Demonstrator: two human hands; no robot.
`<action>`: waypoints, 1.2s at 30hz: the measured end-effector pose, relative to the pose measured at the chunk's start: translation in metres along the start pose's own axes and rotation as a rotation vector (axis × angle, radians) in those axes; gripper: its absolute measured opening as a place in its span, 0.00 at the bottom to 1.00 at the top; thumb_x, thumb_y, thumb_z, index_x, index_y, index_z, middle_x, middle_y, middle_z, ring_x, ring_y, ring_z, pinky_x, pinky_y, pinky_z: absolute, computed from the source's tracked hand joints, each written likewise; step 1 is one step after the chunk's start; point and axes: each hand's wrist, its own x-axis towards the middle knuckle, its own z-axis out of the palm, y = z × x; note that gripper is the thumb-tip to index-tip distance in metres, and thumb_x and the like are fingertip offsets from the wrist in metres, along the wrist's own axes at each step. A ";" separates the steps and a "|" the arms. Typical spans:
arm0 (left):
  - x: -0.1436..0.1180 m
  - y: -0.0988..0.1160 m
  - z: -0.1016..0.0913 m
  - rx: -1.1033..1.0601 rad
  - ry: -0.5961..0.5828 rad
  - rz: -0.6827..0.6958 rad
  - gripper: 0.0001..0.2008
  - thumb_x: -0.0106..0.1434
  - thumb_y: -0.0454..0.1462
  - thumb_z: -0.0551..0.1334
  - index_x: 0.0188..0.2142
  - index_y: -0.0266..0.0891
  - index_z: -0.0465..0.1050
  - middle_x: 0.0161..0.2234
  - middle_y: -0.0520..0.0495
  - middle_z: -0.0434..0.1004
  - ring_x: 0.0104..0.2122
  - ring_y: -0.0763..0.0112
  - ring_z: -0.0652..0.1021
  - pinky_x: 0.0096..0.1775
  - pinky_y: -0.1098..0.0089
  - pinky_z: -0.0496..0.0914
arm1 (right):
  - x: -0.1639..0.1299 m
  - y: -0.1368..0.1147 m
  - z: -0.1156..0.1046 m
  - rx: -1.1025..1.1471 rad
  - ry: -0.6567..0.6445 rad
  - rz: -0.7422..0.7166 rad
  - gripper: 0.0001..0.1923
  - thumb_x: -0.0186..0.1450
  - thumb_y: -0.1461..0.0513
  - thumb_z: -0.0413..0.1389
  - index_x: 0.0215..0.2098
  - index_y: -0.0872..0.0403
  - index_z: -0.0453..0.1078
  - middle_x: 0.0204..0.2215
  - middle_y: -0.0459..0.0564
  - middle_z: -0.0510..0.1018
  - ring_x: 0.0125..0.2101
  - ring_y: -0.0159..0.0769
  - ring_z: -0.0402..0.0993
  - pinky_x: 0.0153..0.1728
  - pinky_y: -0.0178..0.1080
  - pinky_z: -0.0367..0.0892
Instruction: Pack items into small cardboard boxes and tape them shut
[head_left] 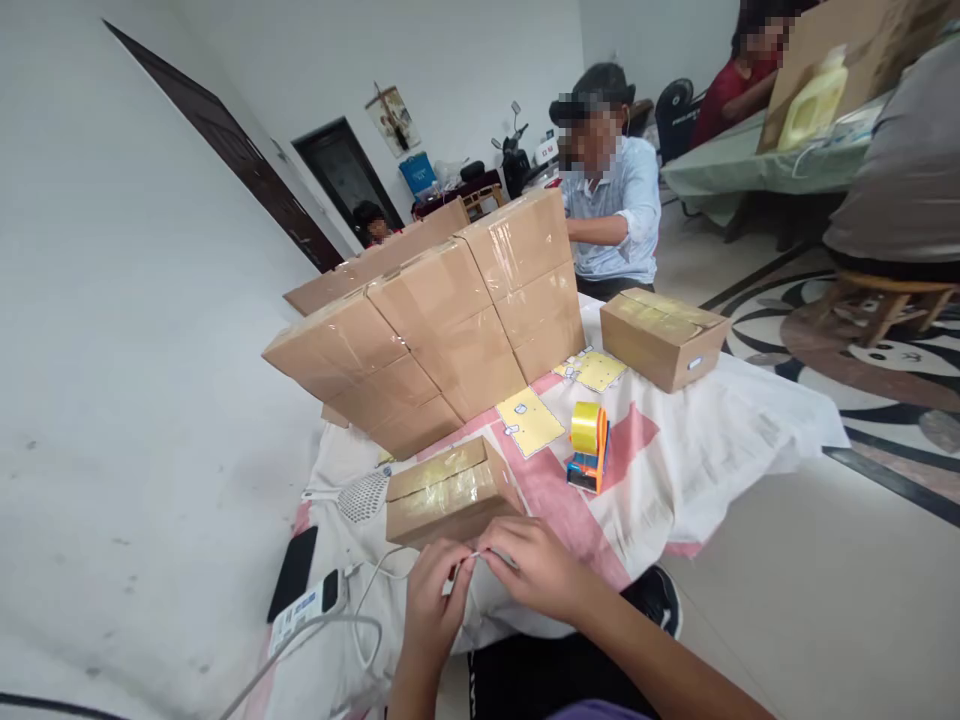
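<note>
My left hand (439, 580) and my right hand (529, 560) meet at the fingertips, both closed in a pinch. Between them shows a small, thin whitish piece (475, 554), too small to identify. Just beyond my fingers lies a taped cardboard box (442, 495), its top sealed with shiny yellowish tape. A tape dispenser (590, 448) with an orange and blue frame and a yellow roll stands to the right of that box.
Stacked cardboard boxes (442, 330) form a wall across the cloth-covered table (697, 450). Another box (664, 335) sits at the right. Yellow sheets (531, 420), a power strip (307, 608), a black phone-like slab (294, 572) and cables lie around. A co-worker (619, 200) sits behind the stack.
</note>
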 end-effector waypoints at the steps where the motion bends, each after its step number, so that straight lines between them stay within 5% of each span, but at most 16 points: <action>1: 0.000 0.001 0.003 -0.007 -0.019 -0.021 0.07 0.71 0.34 0.58 0.39 0.40 0.75 0.30 0.50 0.76 0.30 0.71 0.74 0.34 0.72 0.68 | -0.002 0.001 -0.001 -0.012 0.003 0.001 0.08 0.72 0.63 0.51 0.40 0.52 0.72 0.35 0.48 0.79 0.36 0.35 0.76 0.39 0.37 0.68; 6: -0.014 -0.021 0.017 -0.025 -0.018 -0.198 0.18 0.71 0.41 0.60 0.57 0.39 0.71 0.35 0.47 0.77 0.30 0.70 0.76 0.34 0.71 0.72 | 0.005 0.027 -0.027 -0.121 0.017 0.160 0.07 0.72 0.64 0.50 0.42 0.52 0.71 0.35 0.47 0.80 0.34 0.34 0.77 0.36 0.34 0.66; 12: -0.060 -0.059 0.053 -0.074 0.117 -0.348 0.13 0.72 0.43 0.56 0.45 0.39 0.77 0.39 0.44 0.80 0.36 0.67 0.80 0.37 0.69 0.74 | 0.082 0.082 -0.071 -0.682 -0.274 0.532 0.13 0.75 0.63 0.46 0.44 0.56 0.74 0.44 0.57 0.81 0.46 0.43 0.78 0.42 0.38 0.67; 17: -0.086 -0.066 0.085 -0.038 0.019 -0.374 0.14 0.73 0.43 0.55 0.42 0.42 0.78 0.39 0.46 0.83 0.39 0.65 0.82 0.42 0.67 0.74 | 0.141 0.140 -0.066 -0.783 -0.569 0.744 0.12 0.73 0.58 0.56 0.50 0.57 0.73 0.47 0.55 0.78 0.45 0.40 0.77 0.45 0.44 0.74; 22: -0.085 -0.066 0.085 0.018 -0.032 -0.347 0.14 0.74 0.42 0.54 0.40 0.43 0.77 0.37 0.49 0.83 0.36 0.67 0.82 0.38 0.70 0.72 | 0.152 0.170 -0.049 -0.858 -0.732 0.858 0.17 0.71 0.56 0.59 0.55 0.56 0.70 0.50 0.54 0.76 0.46 0.40 0.77 0.47 0.47 0.76; 29: -0.090 -0.072 0.087 0.023 0.025 -0.279 0.12 0.74 0.41 0.54 0.38 0.43 0.76 0.35 0.50 0.82 0.34 0.68 0.81 0.36 0.71 0.71 | 0.143 0.164 -0.052 -0.896 -0.627 0.797 0.19 0.72 0.59 0.56 0.59 0.58 0.68 0.55 0.60 0.75 0.53 0.46 0.74 0.52 0.50 0.72; 34: -0.091 -0.074 0.088 0.015 0.054 -0.258 0.13 0.74 0.41 0.54 0.37 0.42 0.75 0.33 0.49 0.82 0.32 0.68 0.81 0.35 0.71 0.71 | 0.100 0.139 -0.059 -0.600 -0.664 0.412 0.37 0.65 0.67 0.59 0.70 0.48 0.56 0.71 0.51 0.56 0.69 0.40 0.53 0.63 0.37 0.59; 36: -0.090 -0.074 0.088 0.016 0.067 -0.256 0.13 0.74 0.40 0.54 0.37 0.42 0.75 0.33 0.49 0.82 0.31 0.68 0.81 0.34 0.71 0.71 | 0.081 0.135 -0.055 -0.507 -0.582 0.297 0.34 0.64 0.71 0.54 0.67 0.51 0.60 0.69 0.51 0.60 0.68 0.39 0.55 0.63 0.37 0.58</action>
